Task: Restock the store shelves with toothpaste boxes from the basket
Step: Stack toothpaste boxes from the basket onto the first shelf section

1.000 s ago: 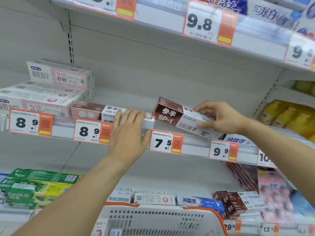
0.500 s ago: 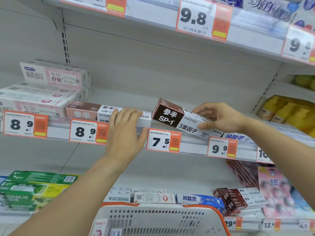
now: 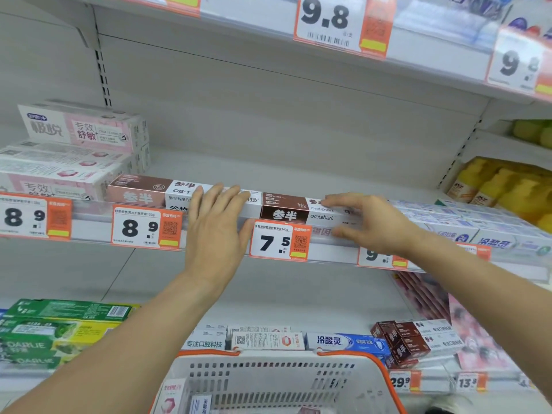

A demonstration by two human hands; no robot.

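So the dark brown toothpaste box (image 3: 285,209) is lying flat on the middle shelf (image 3: 328,180) now, end to end with the lighter brown CB-1 box (image 3: 155,191), right behind the 7.5 price tag (image 3: 279,240). Right hand (image 3: 373,224) has its grip loose, thumb under and fingers over the white end of the box, looks more like nudging than holding. Left hand (image 3: 216,231) is flat with straight fingers resting on the CB-1 box and the shelf rail, grip open, not clutching anything.

Progress wise I'd say this one box is basically placed, maybe needs squaring up. Plenty left though: the white plastic basket (image 3: 277,380) with orange rim at the bottom has more boxes in it, can see a pink-and-white one and a couple of others poking up, can't count them. And there's lots of bare shelf behind the front row.

Materials: boxes are long slim cardboard cartons, glossy print, sharp edges. Shelf is painted metal, smooth and pale grey, with a clear plastic tag rail. Basket is perforated hard plastic. Pink and white cartons (image 3: 74,150) stacked on the left
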